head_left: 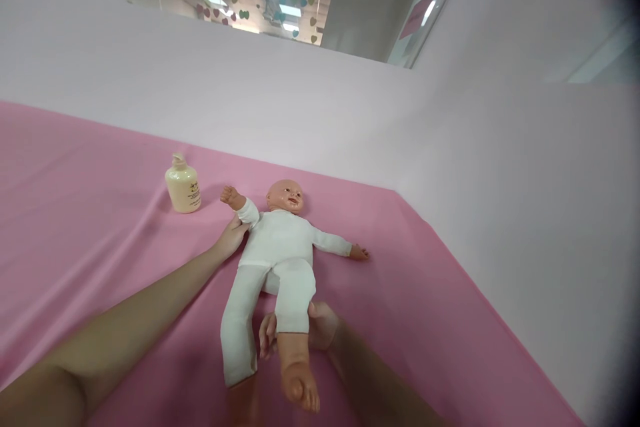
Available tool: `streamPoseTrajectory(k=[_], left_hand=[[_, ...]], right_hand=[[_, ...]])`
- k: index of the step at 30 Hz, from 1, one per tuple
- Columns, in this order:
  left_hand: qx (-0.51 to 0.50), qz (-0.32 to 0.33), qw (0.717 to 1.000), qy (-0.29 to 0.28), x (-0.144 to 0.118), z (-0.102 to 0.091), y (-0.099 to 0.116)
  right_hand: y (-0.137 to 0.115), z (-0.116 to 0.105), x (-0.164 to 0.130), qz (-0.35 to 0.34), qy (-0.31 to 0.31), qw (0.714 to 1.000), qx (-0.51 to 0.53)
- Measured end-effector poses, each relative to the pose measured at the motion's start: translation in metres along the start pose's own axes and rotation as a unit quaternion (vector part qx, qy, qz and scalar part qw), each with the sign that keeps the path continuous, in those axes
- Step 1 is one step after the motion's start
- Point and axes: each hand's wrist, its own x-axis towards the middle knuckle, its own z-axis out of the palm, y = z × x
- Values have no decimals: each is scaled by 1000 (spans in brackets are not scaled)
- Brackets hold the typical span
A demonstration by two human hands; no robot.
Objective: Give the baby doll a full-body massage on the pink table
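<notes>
Both hands on the doll [280, 247]: left hand [231, 237] fingers wrapped around its upper arm, right hand [305, 330] gripping its raised leg from underneath, bottle [183, 185] nearby.

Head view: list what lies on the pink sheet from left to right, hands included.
Cream lotion bottle → left hand at the doll's raised arm → baby doll in white → right hand under the doll's lifted leg → doll's outstretched hand.
</notes>
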Motion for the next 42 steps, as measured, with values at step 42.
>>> streamPoseTrajectory(k=[42], left_hand=[[49, -19, 999, -17, -4, 0, 5]], right_hand=[[0, 8, 0, 10, 6, 1000, -15]])
